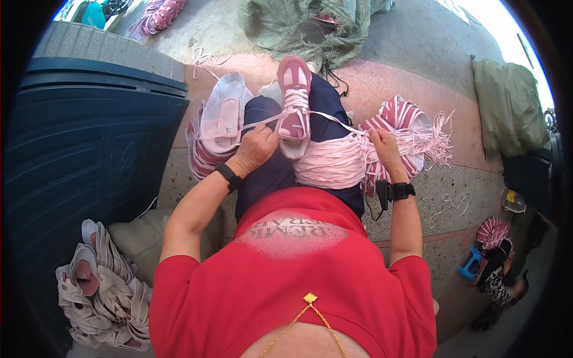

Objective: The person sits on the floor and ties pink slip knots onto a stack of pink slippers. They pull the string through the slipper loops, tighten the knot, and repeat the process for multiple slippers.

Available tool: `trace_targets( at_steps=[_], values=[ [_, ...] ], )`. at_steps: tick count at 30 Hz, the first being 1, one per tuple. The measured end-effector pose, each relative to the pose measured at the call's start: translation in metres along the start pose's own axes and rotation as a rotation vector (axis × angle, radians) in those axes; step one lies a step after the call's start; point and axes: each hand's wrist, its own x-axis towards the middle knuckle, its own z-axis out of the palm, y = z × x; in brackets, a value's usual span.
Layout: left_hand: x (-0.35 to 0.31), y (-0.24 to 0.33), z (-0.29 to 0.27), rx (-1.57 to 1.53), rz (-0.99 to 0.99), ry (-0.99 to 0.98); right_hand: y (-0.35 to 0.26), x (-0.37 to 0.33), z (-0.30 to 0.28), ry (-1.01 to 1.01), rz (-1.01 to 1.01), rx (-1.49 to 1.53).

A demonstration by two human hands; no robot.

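A pink and white shoe upper lies on my lap, toe pointing away from me, with a pale pink shoelace threaded through its front. The lace's two ends stretch out sideways from the shoe. My left hand, fingers closed, pinches the left end beside the shoe's heel. Farther right, my right hand grips the other end, above a bundle of pink laces that rests across my thigh. Both hands are apart from the shoe itself.
Stacked pink uppers stand at my left knee; more striped uppers lie to the right. A dark blue metal door borders the left. Green sacks sit at right and ahead. Beige uppers pile at lower left. Another person is at far right.
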Motion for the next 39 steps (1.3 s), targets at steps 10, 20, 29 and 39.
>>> trace_targets(
  at_steps=[10, 20, 29, 39],
  values=[
    [0.066, 0.008, -0.027, -0.776, -0.777, -0.142, 0.028, 0.010, -0.070, 0.256, -0.121, -0.081],
    [0.056, -0.075, -0.063, -1.421, -1.097, -0.464, 0.010, 0.011, -0.066, 0.212, -0.219, -0.161],
    [0.068, -0.025, -0.006, -0.597, -0.695, -0.132, 0.123, -0.018, -0.176, 0.476, 0.188, -0.460],
    [0.057, -0.051, 0.010, -0.375, -0.442, -0.247, -0.065, 0.051, 0.021, 0.047, -0.391, -0.120]
  ],
)
